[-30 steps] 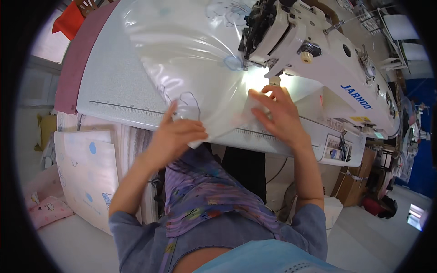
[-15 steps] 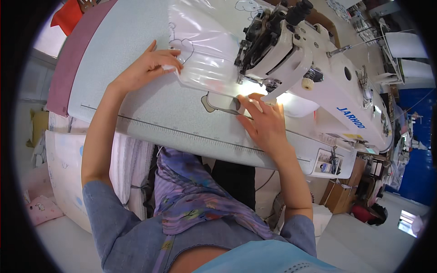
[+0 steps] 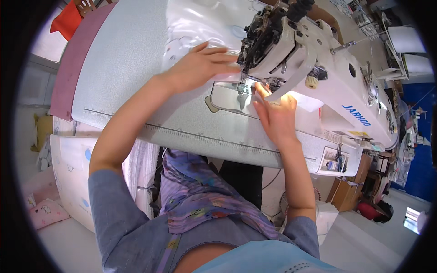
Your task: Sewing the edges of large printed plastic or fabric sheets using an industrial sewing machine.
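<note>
Left of the sewing machine (image 3: 339,86), the left hand (image 3: 200,67) lies spread on probably limp, slippery plastic sheeting (image 3: 195,25), best pinned near its edge, the half-curled right hand (image 3: 278,119) hiding any hold.

Cam's on my head, L one of a side-by-side pair: wide fisheye, facing steeply down & a bit fwd. My blue mask (image 3: 268,257) is closest to the lens, cut by the btm edge; next out comes the purple cloth (image 3: 200,200) over my lap. L hand (image 3: 200,68) & R hand (image 3: 278,120) sit farther off, approx. mid-pic, seen from above. Sewing machine (image 3: 327,73) takes the upper R; the table (image 3: 118,68) edge bows w/ the lens. Far R is squashed & small, so can't be sure what's there.
</note>
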Demonstrator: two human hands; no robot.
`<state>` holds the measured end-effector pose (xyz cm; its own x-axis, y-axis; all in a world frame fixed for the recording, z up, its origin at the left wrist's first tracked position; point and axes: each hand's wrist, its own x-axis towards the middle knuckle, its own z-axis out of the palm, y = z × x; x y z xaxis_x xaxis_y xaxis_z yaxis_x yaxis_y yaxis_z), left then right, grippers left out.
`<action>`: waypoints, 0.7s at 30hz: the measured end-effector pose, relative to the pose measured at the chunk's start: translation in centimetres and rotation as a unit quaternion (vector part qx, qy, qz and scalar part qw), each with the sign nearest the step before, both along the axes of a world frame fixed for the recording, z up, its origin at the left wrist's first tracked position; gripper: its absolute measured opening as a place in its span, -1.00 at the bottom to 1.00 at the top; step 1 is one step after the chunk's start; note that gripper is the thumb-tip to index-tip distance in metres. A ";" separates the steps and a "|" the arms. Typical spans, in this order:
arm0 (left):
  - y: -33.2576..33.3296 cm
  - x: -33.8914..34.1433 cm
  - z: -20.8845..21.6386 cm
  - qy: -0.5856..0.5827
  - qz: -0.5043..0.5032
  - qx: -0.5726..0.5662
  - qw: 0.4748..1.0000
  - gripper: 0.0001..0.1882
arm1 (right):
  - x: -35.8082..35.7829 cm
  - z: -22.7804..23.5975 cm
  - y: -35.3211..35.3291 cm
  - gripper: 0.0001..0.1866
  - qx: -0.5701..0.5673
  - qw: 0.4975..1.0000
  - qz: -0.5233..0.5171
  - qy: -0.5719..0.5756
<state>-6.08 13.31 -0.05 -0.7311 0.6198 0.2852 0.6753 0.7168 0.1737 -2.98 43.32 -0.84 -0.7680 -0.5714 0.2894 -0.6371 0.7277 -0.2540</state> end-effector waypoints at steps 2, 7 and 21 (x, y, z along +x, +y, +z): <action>0.6 3.0 0.6 0.124 0.060 -0.058 0.989 -0.58 | -0.6 0.1 0.3 -0.59 0.000 1.000 0.009 0.019; 5.6 8.3 2.9 0.068 0.102 -0.127 0.984 -0.52 | -3.7 -0.9 2.0 -0.67 0.051 0.998 -0.021 -0.024; 4.5 11.7 0.6 -0.039 0.145 0.011 0.989 -0.16 | 1.6 0.9 -0.5 -0.66 -0.101 0.986 0.130 0.004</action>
<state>5.57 17.84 0.53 -0.8972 0.3753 0.2330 0.4264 0.8734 0.2352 -1.39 42.77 0.08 -0.6002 -0.6788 0.4231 -0.7982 0.4743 -0.3714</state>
